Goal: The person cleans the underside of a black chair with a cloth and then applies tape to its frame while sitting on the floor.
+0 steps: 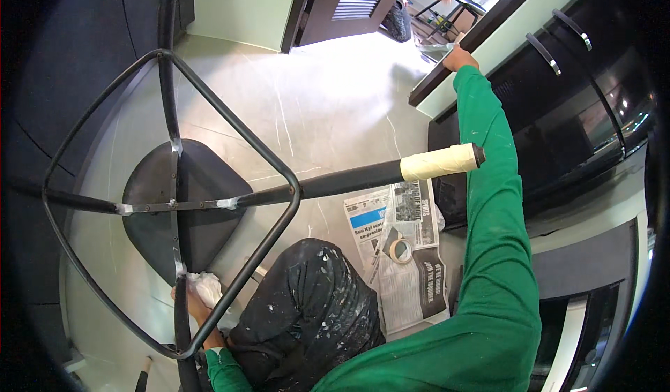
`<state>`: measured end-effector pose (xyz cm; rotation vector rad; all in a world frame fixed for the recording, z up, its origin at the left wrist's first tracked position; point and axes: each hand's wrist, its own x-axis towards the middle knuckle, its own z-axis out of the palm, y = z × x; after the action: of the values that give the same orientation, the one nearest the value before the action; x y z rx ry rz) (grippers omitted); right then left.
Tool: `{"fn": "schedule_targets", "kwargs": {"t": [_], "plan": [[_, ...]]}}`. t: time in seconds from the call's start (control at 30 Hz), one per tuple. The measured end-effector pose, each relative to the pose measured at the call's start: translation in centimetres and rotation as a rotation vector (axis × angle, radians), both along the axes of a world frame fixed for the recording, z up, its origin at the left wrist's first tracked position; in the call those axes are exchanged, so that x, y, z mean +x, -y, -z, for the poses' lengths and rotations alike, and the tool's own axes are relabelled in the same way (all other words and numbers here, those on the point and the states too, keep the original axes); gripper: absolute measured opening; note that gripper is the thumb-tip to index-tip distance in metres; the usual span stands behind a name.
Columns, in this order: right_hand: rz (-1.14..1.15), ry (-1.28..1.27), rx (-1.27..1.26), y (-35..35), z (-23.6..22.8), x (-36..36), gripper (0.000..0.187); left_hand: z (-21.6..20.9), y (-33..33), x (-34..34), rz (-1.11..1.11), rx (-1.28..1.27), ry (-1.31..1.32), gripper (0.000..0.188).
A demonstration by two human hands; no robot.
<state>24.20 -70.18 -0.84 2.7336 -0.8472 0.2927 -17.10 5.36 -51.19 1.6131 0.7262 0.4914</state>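
While the stool (148, 177) stands inverted on its seat, newspaper (405, 298) lies to the right. The left hand (198, 310) grips a white wad (206, 287) at one leg; the right hand (460, 58), its grip indeterminable, reaches the doorframe (502, 22). Tape (401, 260) rests on the newspaper.

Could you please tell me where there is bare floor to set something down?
Bare floor lies between the upturned stool and louvred door. Newspapers and a tape roll crowd the area beside the knee; stool tubing crowds the left hand.
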Motion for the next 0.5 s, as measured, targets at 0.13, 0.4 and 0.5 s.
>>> {"fn": "schedule_targets", "kwargs": {"t": [0.13,0.4,0.5], "plan": [[0.044,-0.027,-0.012,-0.2,0.2,0.4,0.066,-1.8,1.5,0.0,-0.08,-0.02,0.131,0.02],[0.051,-0.051,-0.021,-0.2,0.7,0.0,0.066,-2.3,0.5,0.1,-0.014,-0.017,0.002,0.02],[0.049,-0.043,-0.023,-0.6,0.8,0.0,0.067,1.1,-1.0,-0.1,-0.019,0.114,-0.087,0.025]]}}
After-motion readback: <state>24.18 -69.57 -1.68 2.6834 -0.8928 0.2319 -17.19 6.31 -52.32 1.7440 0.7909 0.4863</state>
